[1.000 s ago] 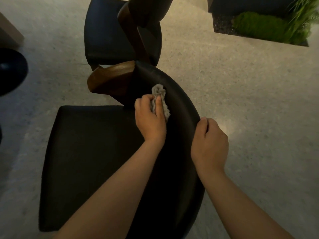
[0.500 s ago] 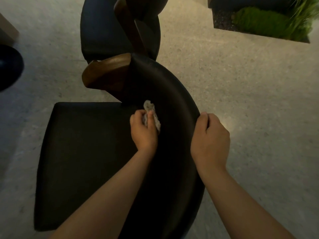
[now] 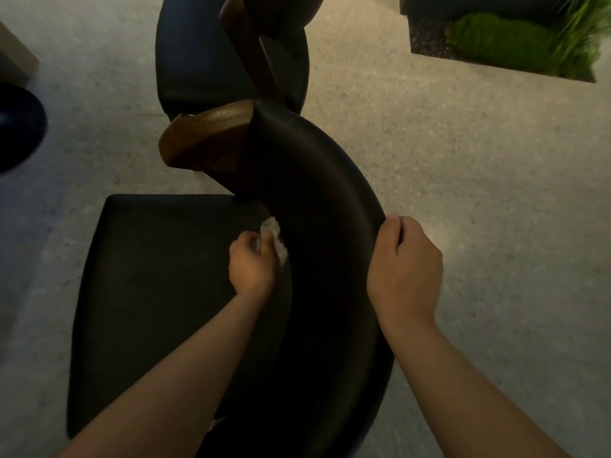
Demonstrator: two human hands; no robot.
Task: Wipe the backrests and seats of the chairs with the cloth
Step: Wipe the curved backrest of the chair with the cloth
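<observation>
A black chair stands below me, with a curved black backrest (image 3: 330,200) and a flat black seat (image 3: 148,276). My left hand (image 3: 253,264) grips a small crumpled pale cloth (image 3: 276,238) and presses it low on the inner face of the backrest, close to where it meets the seat. My right hand (image 3: 405,269) grips the top edge of the backrest, fingers curled over its rim. A wooden armrest (image 3: 205,140) juts from the backrest's far end. A second black chair (image 3: 201,51) stands just beyond.
Pale speckled floor surrounds the chairs. A dark planter with green moss and grass (image 3: 502,44) sits at the top right. A round black base (image 3: 16,127) lies at the left edge, with a beige corner (image 3: 13,57) above it.
My left hand has slid the cloth down the inner backrest, from near its upper part towards the seat. My right hand has kept its hold on the rim.
</observation>
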